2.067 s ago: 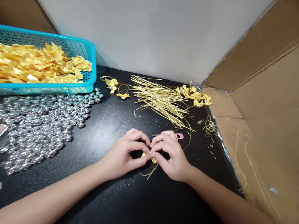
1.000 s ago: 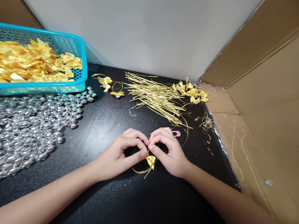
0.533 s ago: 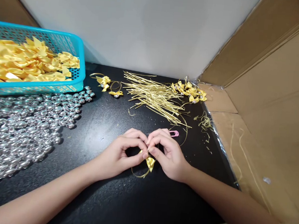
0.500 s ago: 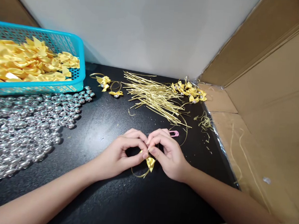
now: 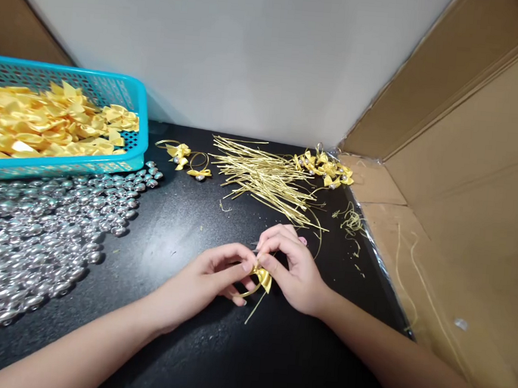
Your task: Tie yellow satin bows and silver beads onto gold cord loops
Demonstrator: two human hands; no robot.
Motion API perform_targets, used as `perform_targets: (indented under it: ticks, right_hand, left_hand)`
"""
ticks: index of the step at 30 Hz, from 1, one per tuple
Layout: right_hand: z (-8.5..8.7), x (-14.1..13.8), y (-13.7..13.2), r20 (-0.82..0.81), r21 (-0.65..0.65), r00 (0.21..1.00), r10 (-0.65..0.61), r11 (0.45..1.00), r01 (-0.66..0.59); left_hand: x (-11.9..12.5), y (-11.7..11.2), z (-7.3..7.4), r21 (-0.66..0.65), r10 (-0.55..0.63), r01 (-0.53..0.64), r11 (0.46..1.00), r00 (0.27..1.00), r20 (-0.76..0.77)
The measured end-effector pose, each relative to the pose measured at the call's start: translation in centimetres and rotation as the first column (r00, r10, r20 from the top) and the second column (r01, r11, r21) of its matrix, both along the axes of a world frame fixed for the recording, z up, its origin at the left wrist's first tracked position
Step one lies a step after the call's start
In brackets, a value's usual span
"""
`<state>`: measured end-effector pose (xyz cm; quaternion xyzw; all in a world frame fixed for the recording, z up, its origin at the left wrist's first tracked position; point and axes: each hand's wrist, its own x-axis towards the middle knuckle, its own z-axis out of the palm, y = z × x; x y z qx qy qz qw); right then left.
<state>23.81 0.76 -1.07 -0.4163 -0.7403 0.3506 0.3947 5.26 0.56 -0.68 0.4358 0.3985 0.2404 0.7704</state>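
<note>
Between my fingertips is a yellow ribbon bow (image 5: 263,280) with gold cord on it. My left hand (image 5: 223,272) pinches it from the left, with the lower fingers curled beneath a loop of the gold cord (image 5: 252,291). From the right, my right hand (image 5: 291,268) pinches the same spot with thumb and forefinger. A loose cord end hangs down below the bow. Exactly what sits between the fingertips is hidden. Behind my right hand a bit of a pink handle (image 5: 302,241) shows.
Gold cords (image 5: 264,179) lie piled ahead, with finished bows (image 5: 324,166) at right and two bow loops (image 5: 199,173) at left. Silver beads (image 5: 50,225) spread below a blue basket (image 5: 144,125) of yellow bows. Cord scraps (image 5: 353,219) lie near the cardboard (image 5: 451,263).
My left hand has turned, its lower fingers now spreading beneath the bow. The cord end now points down and left. The whole view has shifted slightly, so the background sits lower.
</note>
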Motion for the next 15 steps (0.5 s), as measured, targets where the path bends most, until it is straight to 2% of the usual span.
perform_targets:
  ticks: [3, 6, 9, 15]
  right_hand:
    - [0.0, 0.0, 0.2, -0.015, -0.018, 1.000, 0.009, 1.000, -0.010]
    - [0.2, 0.1, 0.7, -0.038, -0.022, 0.999, 0.015, 1.000, -0.016]
    - [0.8, 0.1, 1.3, -0.042, -0.007, 0.999, 0.026, 1.000, -0.026]
    - [2.8, -0.4, 3.3, -0.021, 0.120, 0.998, 0.065, 0.991, -0.062]
  left_hand:
    - [-0.4, 0.3, 0.1, -0.123, 0.026, -0.020, 0.992, 0.999, 0.042]
    - [-0.5, 0.8, 0.7, -0.125, 0.023, -0.016, 0.992, 0.998, 0.051]
    - [-0.3, 1.6, 1.5, -0.043, 0.017, -0.016, 0.999, 0.999, 0.036]
    - [0.2, 3.7, 2.5, 0.158, 0.021, -0.025, 0.987, 0.999, 0.024]
